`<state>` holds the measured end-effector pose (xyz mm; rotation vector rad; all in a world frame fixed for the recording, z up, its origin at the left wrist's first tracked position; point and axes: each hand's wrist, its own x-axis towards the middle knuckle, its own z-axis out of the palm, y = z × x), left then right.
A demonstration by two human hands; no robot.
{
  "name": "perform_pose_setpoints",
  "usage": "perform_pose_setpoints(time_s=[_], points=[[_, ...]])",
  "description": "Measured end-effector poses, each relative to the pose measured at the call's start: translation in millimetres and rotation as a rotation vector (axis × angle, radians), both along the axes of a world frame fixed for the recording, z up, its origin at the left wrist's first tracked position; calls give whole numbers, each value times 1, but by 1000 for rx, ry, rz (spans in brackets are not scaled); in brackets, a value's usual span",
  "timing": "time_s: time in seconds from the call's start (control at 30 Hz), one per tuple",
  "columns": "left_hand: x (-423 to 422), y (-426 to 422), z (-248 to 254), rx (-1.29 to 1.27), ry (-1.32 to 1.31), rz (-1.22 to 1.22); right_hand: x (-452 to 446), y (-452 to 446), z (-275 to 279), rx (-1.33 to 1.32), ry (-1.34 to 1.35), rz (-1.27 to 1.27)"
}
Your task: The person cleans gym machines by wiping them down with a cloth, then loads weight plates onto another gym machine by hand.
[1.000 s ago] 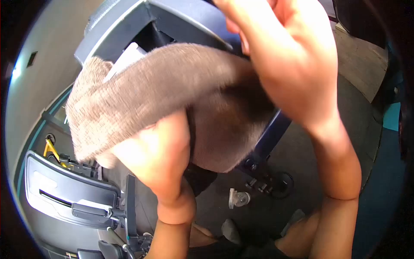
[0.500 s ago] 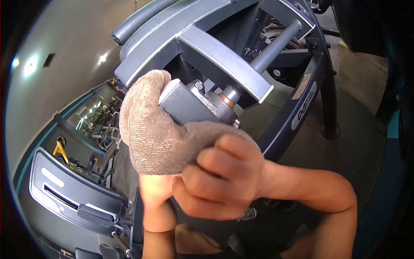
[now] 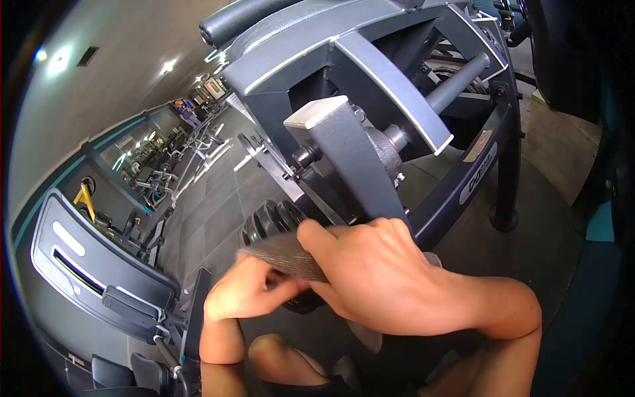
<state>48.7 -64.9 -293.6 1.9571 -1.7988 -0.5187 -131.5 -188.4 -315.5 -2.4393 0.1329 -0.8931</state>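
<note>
Together, two hands (image 3: 241,291) (image 3: 383,278) grip one brown cloth (image 3: 286,255).

Left arm (image 3: 221,344): bare, raised nearly upright from the lower edge of the view. Right arm (image 3: 493,304): bare, elbow bent sharply and set out to the side, forearm running inward. Left hand (image 3: 248,290): closed in a grip, thumb directed toward the right hand (image 3: 380,274), fingers partly hidden. Right hand: back turned up, knuckles flexed, fingers curled and closed. Hands positioned close together; contact between them cannot be confirmed.
</note>
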Motion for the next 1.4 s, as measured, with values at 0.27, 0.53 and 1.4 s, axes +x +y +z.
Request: perform_pose_setpoints(time_s=[0.27, 0.53, 1.4], points=[[51, 18, -49, -304, 665, -381, 15, -13, -5, 479, 274, 718], [46, 24, -59, 38, 456, -460, 5, -25, 2, 615, 100, 855], [-6, -31, 41, -570, 168, -208, -18, -10, 17, 461, 16, 213]])
